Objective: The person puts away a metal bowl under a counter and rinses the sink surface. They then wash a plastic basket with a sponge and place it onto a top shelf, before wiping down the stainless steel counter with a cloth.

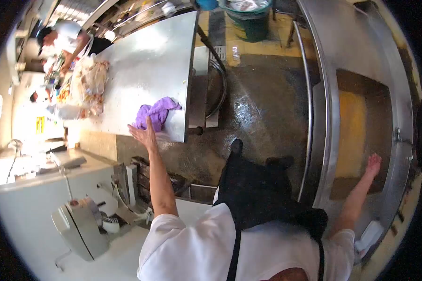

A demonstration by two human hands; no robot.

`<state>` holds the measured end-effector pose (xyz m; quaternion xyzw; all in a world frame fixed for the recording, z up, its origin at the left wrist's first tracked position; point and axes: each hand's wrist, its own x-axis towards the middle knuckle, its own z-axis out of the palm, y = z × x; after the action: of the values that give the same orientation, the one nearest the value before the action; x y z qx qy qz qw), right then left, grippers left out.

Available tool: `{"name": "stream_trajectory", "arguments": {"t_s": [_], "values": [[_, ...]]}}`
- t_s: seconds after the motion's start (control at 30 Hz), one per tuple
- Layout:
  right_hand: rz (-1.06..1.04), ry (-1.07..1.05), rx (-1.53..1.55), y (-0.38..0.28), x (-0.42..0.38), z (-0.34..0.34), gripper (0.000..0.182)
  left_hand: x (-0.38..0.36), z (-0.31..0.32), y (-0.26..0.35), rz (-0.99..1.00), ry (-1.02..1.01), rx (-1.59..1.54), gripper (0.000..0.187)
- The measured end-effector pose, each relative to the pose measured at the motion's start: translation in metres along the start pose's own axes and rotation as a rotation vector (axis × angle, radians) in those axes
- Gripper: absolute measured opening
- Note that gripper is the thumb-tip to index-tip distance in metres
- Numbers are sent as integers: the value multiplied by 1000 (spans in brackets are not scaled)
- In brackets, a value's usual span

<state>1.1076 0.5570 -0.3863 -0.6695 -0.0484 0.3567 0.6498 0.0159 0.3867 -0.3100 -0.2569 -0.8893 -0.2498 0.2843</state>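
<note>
On the near corner of the steel table (140, 61) lies a crumpled purple cloth (157, 114). My left hand (144, 135) is at the cloth's near edge, with its fingers spread and the thumb against or just over the cloth; whether it touches is unclear. Over the steel sink (330, 140) on the right is my right hand (374, 164), its fingers drawn together, below a tap (401, 136). Nothing can be made out in it.
Clear bags of food (86, 84) cover the table's far left part, where a person (70, 42) leans over. A green bin (249, 21) stands beyond the wet floor (248, 103). A grey machine (79, 227) is at lower left, a white container (370, 236) at lower right.
</note>
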Motion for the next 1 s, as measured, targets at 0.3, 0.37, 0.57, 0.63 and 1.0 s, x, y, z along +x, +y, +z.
{"name": "stream_trajectory", "arguments": {"t_s": [0.3, 0.37, 0.57, 0.63, 1.0], "values": [[53, 137, -4, 83, -249, 52, 34, 11, 42, 125, 372, -481, -287, 44], [17, 61, 71, 100, -249, 51, 31, -6, 40, 165, 508, -536, -484, 44], [-46, 97, 38, 48, -247, 95, 23, -83, -20, 381, -33, -1595, -1421, 46], [-61, 74, 1, 24, -206, 88, 22, -108, -88, 462, -56, -1844, -1617, 45], [-93, 308, 408, -97, 15, 48, 32, -319, -166, 689, 610, -2107, -1216, 28]]}}
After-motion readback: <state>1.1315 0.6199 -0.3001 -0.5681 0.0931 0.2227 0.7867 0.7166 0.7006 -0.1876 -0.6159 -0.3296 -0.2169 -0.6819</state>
